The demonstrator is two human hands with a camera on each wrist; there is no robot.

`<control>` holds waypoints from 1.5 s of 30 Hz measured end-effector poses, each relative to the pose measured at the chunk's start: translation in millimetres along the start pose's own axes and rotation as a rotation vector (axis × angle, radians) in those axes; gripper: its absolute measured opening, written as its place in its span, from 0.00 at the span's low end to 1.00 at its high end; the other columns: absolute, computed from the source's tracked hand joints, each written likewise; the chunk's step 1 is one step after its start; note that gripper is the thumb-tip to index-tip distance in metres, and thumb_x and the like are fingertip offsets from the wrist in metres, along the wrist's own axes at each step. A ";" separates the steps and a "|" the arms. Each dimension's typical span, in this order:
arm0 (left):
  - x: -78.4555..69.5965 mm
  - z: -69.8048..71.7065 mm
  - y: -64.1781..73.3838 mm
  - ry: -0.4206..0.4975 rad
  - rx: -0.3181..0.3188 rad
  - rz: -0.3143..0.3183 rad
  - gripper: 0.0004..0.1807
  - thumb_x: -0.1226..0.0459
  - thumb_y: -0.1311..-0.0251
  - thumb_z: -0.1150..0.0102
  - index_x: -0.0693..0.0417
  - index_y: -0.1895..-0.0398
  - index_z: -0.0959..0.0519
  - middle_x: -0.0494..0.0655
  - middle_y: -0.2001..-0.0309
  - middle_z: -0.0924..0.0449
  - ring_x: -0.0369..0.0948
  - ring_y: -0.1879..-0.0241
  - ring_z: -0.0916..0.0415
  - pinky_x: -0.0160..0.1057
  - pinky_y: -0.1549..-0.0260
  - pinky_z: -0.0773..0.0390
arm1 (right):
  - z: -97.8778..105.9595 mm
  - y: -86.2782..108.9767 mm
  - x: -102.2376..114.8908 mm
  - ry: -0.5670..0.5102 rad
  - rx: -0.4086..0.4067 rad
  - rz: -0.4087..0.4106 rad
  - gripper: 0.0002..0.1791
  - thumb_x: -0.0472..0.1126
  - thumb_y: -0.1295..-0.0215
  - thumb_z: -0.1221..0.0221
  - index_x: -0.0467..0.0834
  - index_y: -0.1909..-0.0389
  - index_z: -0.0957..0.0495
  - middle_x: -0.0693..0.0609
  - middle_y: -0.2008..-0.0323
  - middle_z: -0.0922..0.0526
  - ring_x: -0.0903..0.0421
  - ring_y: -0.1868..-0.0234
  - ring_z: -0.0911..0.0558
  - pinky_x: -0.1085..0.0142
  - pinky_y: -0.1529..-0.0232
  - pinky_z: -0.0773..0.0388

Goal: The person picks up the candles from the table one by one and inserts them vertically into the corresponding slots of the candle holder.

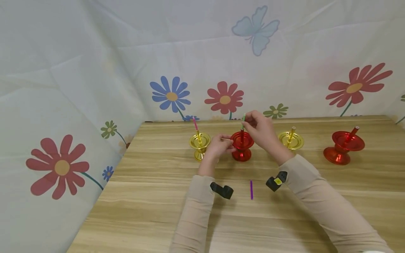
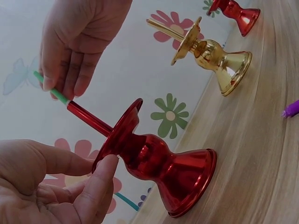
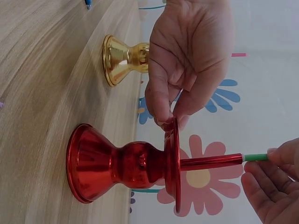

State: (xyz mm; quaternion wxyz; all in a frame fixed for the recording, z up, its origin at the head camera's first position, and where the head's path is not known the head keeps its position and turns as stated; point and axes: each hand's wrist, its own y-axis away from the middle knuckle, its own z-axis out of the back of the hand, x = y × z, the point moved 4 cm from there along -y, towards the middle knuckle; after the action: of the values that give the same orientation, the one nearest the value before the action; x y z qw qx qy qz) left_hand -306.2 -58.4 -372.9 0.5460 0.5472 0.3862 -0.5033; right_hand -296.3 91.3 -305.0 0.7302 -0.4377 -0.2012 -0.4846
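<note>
My left hand (image 1: pixel 219 147) pinches the dish rim of a shiny red candle holder (image 2: pixel 152 156) between thumb and fingers. The holder's base stands on the table, and a thin red tube rises from the middle of its dish. Above it my right hand (image 1: pixel 258 129) pinches a slim green candle (image 3: pixel 256 157) between thumb and fingertips. The candle's lower end sits right at the mouth of the tube, in line with it. To the left, a gold candle holder (image 1: pixel 200 153) bears a pink candle (image 1: pixel 195 124) in its tube.
Another gold candle holder (image 1: pixel 291 141) and a second red one (image 1: pixel 338 154) stand to the right, their tubes without candles. A purple candle (image 1: pixel 251 189) lies on the wooden table (image 1: pixel 142 196) between my forearms. Behind hangs a flower-printed cloth (image 1: pixel 196 52).
</note>
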 end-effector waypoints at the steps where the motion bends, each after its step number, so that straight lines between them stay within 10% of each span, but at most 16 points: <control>1: 0.0 0.2 0.0 -0.001 -0.002 -0.001 0.16 0.72 0.34 0.52 0.70 0.45 0.31 0.50 0.64 0.27 0.36 0.74 0.23 0.40 0.56 0.17 | -0.1 -0.1 0.4 0.007 0.003 0.005 0.08 0.32 0.34 0.44 0.32 0.57 0.27 0.38 0.61 0.21 0.46 0.61 0.22 0.54 0.55 0.20; 45: 2.1 -0.3 -1.7 0.002 -0.010 0.024 0.17 0.72 0.33 0.52 0.68 0.43 0.31 0.53 0.61 0.26 0.38 0.72 0.22 0.41 0.55 0.18 | -2.4 0.5 5.9 0.153 0.000 0.106 0.04 0.29 0.38 0.43 0.31 0.65 0.22 0.37 0.67 0.17 0.44 0.64 0.18 0.53 0.58 0.17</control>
State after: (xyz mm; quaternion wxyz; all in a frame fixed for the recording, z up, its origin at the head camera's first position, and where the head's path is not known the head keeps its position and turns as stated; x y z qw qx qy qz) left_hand -307.4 -58.2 -375.3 0.5545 0.5496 0.3825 -0.4941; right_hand -293.5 86.2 -302.2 0.7679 -0.4095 -0.1214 -0.4773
